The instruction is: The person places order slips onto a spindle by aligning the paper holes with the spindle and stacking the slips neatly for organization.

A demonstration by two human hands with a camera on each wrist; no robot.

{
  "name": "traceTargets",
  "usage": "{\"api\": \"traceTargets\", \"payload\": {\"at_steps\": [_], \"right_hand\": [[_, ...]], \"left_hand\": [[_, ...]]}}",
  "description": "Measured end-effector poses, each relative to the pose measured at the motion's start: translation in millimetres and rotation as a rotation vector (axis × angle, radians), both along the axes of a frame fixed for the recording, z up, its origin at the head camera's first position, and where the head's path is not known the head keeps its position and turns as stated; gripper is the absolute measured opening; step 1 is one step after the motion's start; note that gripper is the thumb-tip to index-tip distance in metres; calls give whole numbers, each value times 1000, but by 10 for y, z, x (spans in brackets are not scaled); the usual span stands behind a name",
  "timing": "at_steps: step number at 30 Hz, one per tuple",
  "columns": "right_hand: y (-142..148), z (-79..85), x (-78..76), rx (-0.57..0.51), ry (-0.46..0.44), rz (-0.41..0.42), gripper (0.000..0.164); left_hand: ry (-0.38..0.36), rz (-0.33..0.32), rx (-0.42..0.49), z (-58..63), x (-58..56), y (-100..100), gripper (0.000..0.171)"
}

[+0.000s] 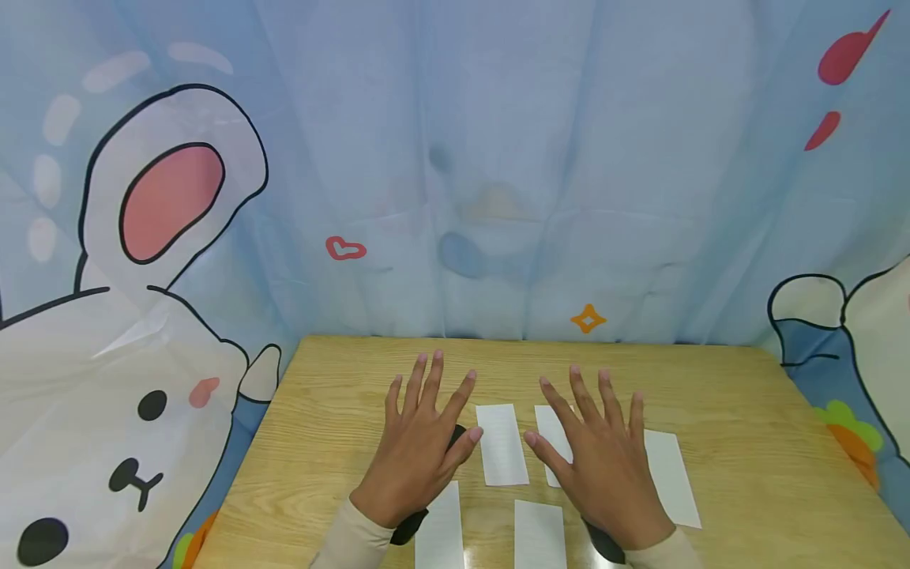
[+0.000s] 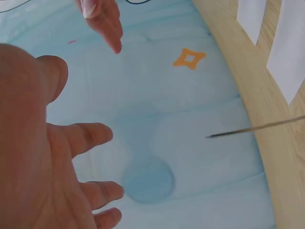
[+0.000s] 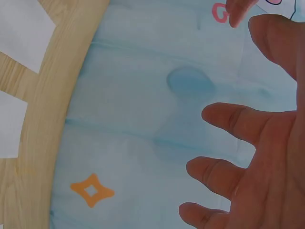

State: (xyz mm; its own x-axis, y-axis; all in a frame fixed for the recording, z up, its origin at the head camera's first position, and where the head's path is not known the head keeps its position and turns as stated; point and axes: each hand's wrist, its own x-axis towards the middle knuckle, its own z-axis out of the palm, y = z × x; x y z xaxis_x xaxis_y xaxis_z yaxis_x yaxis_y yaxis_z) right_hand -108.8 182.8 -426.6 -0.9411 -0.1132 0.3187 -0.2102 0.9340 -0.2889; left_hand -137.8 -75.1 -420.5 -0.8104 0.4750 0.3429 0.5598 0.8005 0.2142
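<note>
Both hands hover over the table with fingers spread, palms down and nothing held. In the head view my left hand [image 1: 419,450] is left of a white paper slip [image 1: 505,446] and partly over another slip [image 1: 439,533] near the front. My right hand [image 1: 607,466] partly covers a slip [image 1: 553,431] on its left and one [image 1: 671,478] on its right. A further slip [image 1: 539,536] lies at the front, between the hands. A small black thing [image 1: 457,435] shows behind the left thumb, mostly hidden. The left wrist view shows a thin, dark-tipped rod [image 2: 252,129], its kind unclear.
The slips lie on a light wooden table [image 1: 341,379]. Beyond its back edge hangs a blue curtain [image 1: 498,158] printed with cartoon animals. Black bands [image 1: 409,528] sit at both wrists, below cream sleeves [image 1: 351,545].
</note>
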Motion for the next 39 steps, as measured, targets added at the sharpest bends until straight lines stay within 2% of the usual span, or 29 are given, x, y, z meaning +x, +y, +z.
{"api": "traceTargets", "payload": {"at_steps": [7, 13, 18, 25, 30, 39], "right_hand": [[-38, -31, 40, -46, 16, -2, 68], [-79, -62, 81, -103, 44, -17, 73], [-118, -123, 116, -153, 113, -30, 74], [-201, -239, 166, -248, 213, -23, 74], [-278, -327, 214, -292, 253, -13, 73], [-461, -526, 314, -313, 223, -13, 72]], "left_hand": [[17, -28, 67, -8, -7, -112, 58], [-2, -51, 153, -37, -20, -180, 55], [-1, -62, 207, -85, -42, -234, 55], [-2, -79, 293, -169, -52, -279, 56], [2, -67, 330, -256, -65, -317, 54], [2, -31, 358, -445, -61, -402, 50]]}}
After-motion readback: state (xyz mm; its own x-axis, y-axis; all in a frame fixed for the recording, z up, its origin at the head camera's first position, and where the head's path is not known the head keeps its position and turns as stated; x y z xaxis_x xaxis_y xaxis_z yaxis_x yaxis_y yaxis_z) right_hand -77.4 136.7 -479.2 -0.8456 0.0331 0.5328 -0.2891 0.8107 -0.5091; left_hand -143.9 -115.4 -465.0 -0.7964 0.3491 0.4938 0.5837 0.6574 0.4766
